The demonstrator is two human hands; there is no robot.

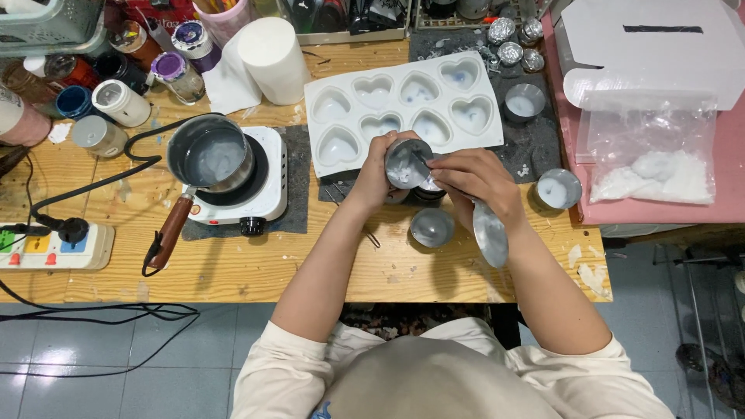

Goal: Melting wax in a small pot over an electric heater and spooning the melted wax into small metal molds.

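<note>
Centrally, a small round metal cup (407, 163) with whitish residue inside is tipped toward the camera above the wooden table (233, 271), just in front of the white heart-shaped mould tray (403, 109). The left hand (376, 174) is wrapped around its side, while the right hand (475, 180) is closed on a metal spoon (489, 233) whose tip reaches into the cup. Nearby lie a grey dome-shaped piece (431, 226) and another wax-filled cup (558, 188), with a saucepan (211, 154) on a small white hotplate (248, 186) further left.
</note>
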